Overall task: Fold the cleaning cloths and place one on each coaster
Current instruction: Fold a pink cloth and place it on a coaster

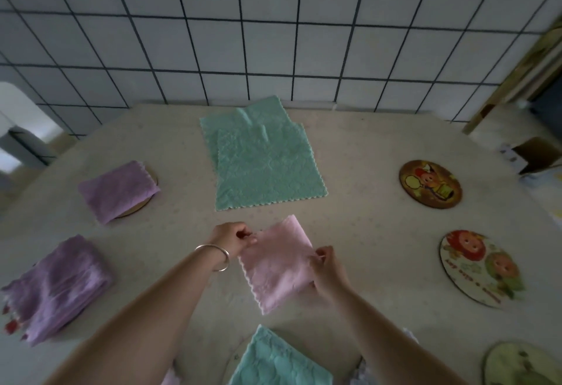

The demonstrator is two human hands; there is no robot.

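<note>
A folded pink cloth (278, 263) lies in the middle of the table between my hands. My left hand (234, 237) pinches its upper left corner. My right hand (327, 272) pinches its right edge. Two flat green cloths (264, 156) lie overlapped farther back. One folded purple cloth (117, 190) sits on a coaster (151, 175) at the left. Another purple cloth (57, 286) covers a coaster at the near left. A folded green cloth (276, 360) rests on a coaster (235, 354) at the bottom edge. Three bare picture coasters lie at the right: (430, 184), (480, 267), (520, 365).
The table (365, 172) wears a pale cloth and stands against a white tiled wall (273, 35). A cardboard box (535, 155) sits past the table's right edge. A pale chair back (21, 129) shows at the far left.
</note>
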